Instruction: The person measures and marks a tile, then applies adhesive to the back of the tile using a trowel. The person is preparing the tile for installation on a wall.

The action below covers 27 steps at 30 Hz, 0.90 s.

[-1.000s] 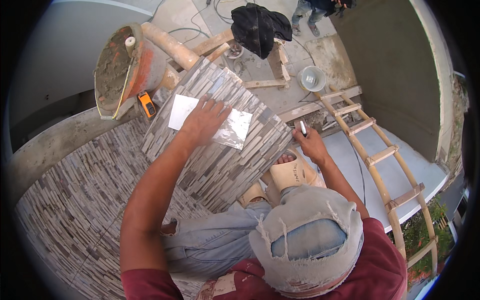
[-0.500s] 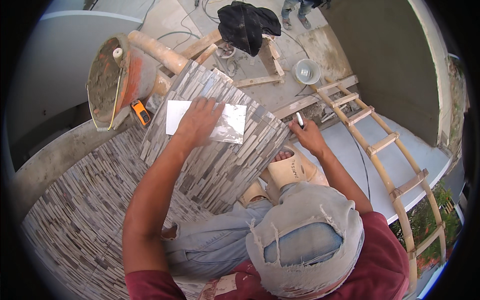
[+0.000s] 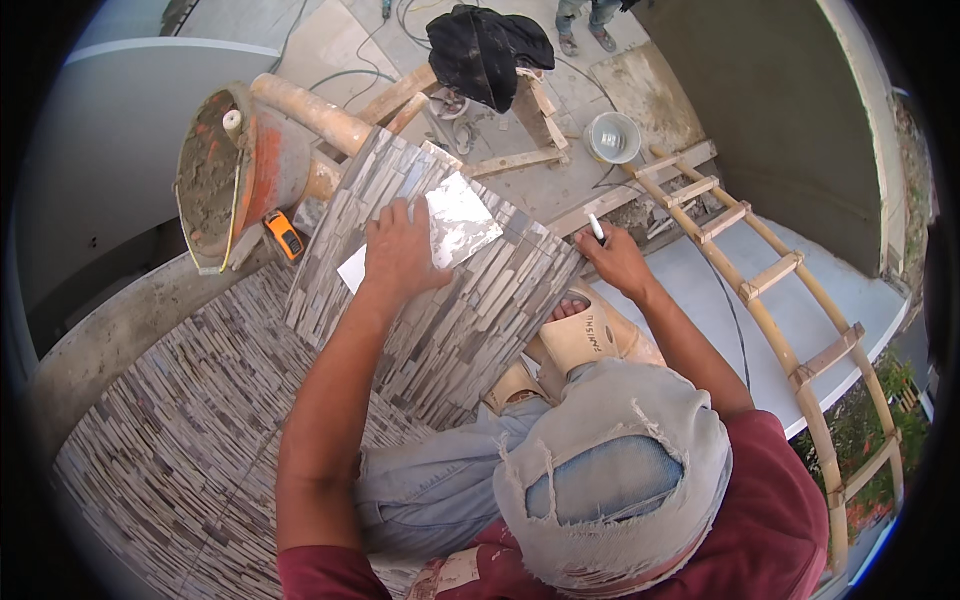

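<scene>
My left hand (image 3: 398, 255) lies across a white rectangular piece (image 3: 467, 222) with a glossy, blotched surface, gripping it on a square tile (image 3: 450, 340) with a grey-brown stacked-stone pattern. The piece slopes up to the right, its middle hidden by the hand. My right hand (image 3: 618, 262) holds a white marker (image 3: 596, 227) upright beside the tile's right corner. An orange tape measure (image 3: 284, 235) lies left of the tile. My sandalled foot (image 3: 585, 335) shows below the tile's right edge.
A bucket of wet mortar (image 3: 210, 170) stands at upper left. A water pail (image 3: 614, 138), black cloth (image 3: 485, 50) on a wooden frame and another person's legs (image 3: 585, 25) are beyond. A wooden ladder (image 3: 770, 275) runs down the right beside a dark wall (image 3: 760, 90).
My left hand has turned the white piece counterclockwise from nearly level to slanting up rightward, its fingers shifting left. My right hand keeps the marker near the corner.
</scene>
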Each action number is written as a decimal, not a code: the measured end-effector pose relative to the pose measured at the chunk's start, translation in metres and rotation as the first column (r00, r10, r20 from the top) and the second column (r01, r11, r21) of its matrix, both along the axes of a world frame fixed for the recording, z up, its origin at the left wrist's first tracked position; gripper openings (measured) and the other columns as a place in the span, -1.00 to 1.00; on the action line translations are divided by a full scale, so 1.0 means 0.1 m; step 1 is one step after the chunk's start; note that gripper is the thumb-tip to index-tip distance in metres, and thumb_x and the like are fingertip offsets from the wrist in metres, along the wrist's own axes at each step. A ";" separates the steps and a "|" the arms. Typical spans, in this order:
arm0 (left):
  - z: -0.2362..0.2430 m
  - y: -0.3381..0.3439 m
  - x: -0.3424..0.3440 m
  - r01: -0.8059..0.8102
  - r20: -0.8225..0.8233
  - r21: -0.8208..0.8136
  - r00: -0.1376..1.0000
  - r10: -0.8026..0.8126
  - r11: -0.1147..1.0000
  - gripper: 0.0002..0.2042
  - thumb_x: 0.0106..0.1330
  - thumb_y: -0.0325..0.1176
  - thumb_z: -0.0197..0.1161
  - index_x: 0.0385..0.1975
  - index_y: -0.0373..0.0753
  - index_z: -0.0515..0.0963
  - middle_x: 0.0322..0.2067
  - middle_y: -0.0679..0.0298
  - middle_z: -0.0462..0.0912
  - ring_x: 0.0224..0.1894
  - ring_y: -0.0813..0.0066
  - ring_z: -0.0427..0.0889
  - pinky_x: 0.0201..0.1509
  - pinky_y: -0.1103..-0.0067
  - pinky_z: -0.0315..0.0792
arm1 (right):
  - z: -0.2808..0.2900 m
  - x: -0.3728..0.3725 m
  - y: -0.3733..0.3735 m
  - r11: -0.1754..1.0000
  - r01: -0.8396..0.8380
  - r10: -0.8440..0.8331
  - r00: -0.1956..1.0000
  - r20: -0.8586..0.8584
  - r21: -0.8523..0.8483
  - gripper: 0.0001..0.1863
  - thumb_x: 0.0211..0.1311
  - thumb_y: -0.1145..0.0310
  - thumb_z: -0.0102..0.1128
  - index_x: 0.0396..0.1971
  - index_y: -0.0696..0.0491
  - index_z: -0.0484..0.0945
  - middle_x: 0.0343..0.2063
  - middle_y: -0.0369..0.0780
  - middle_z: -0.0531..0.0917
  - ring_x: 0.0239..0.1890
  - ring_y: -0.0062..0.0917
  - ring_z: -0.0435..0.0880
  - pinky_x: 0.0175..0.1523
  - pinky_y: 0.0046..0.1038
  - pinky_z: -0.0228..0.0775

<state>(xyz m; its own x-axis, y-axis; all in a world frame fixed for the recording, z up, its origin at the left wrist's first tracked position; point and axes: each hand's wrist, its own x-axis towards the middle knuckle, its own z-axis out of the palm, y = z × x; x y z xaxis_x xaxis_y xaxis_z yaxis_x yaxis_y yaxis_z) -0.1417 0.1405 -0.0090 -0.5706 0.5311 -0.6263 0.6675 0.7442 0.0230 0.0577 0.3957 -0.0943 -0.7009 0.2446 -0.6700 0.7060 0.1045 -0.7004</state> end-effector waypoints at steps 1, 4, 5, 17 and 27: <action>0.00 0.01 0.03 -0.038 -0.012 -0.013 0.999 0.038 0.999 0.08 -0.20 0.02 0.58 0.34 -0.42 0.19 0.10 -0.03 0.34 0.17 0.01 0.35 0.22 0.16 0.30 | -0.01 -0.01 0.00 1.000 0.000 0.000 1.000 -0.010 -0.004 -0.66 0.32 0.17 0.21 -0.36 0.21 0.58 -0.57 -0.30 0.56 -0.49 -0.63 0.41 -0.34 -0.46 0.31; -0.03 0.05 0.11 -0.139 -0.050 -0.023 0.989 0.138 0.990 0.09 -0.18 0.04 0.58 0.34 -0.43 0.19 0.10 -0.04 0.33 0.17 0.00 0.35 0.21 0.15 0.33 | -0.04 -0.04 -0.02 1.000 0.010 -0.011 0.999 -0.037 -0.023 -0.68 0.33 0.20 0.20 -0.40 0.19 0.57 -0.58 -0.32 0.55 -0.50 -0.65 0.40 -0.36 -0.48 0.29; -0.05 0.07 0.12 -0.164 -0.052 -0.022 0.985 0.163 0.986 0.09 -0.18 0.05 0.58 0.34 -0.43 0.18 0.10 -0.04 0.33 0.18 0.00 0.35 0.21 0.14 0.34 | -0.05 -0.06 -0.02 0.999 0.020 -0.021 0.999 -0.040 -0.031 -0.69 0.34 0.21 0.19 -0.41 0.19 0.57 -0.58 -0.33 0.55 -0.50 -0.66 0.40 -0.36 -0.49 0.29; -0.12 0.17 0.14 -0.233 -0.038 0.006 0.972 0.233 0.972 0.13 -0.18 0.11 0.59 0.34 -0.46 0.17 0.14 -0.17 0.31 0.21 -0.12 0.35 0.23 0.15 0.40 | -0.02 -0.15 -0.06 0.999 -0.042 0.042 0.999 -0.024 0.012 -0.69 0.32 0.21 0.24 -0.29 0.21 0.65 -0.55 -0.30 0.59 -0.47 -0.63 0.45 -0.31 -0.48 0.34; -0.17 0.21 0.24 -0.252 -0.088 0.018 0.964 0.252 0.968 0.05 -0.12 0.08 0.57 0.31 -0.46 0.21 0.16 -0.14 0.31 0.19 -0.04 0.36 0.19 0.16 0.44 | 0.06 -0.14 -0.08 0.997 -0.027 0.027 1.000 0.000 -0.075 -0.69 0.32 0.21 0.26 -0.30 0.21 0.65 -0.54 -0.31 0.59 -0.46 -0.65 0.45 -0.31 -0.49 0.34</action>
